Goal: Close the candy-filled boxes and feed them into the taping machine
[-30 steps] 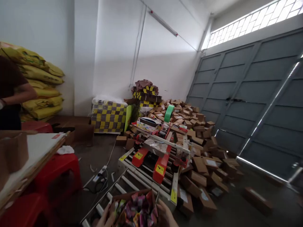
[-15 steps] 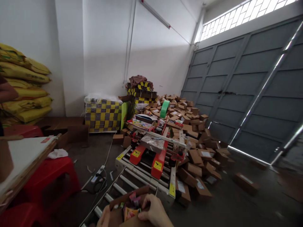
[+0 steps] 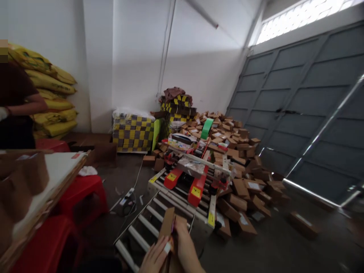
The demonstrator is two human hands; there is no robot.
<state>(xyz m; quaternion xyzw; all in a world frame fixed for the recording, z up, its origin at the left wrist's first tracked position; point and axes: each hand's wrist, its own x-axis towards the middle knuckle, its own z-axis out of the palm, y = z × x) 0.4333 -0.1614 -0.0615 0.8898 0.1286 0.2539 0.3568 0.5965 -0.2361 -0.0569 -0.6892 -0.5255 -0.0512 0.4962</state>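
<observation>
Left hand lays extended fingers against the cardboard carton, right hand curls at its flap, whether either pinches is unclear; gentle, even pressure should prevent creasing.

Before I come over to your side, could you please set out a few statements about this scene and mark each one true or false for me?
1. Both the left hand and the right hand touch a cardboard box. True.
2. The green tape roll lies among the yellow sacks. False: the green tape roll is up at the red and metal machine.
3. The yellow sacks are piled one on another. True.
4. The grey gate stands wide open. False: the grey gate is closed.
5. A red stool stands beside the white table. True.
</observation>
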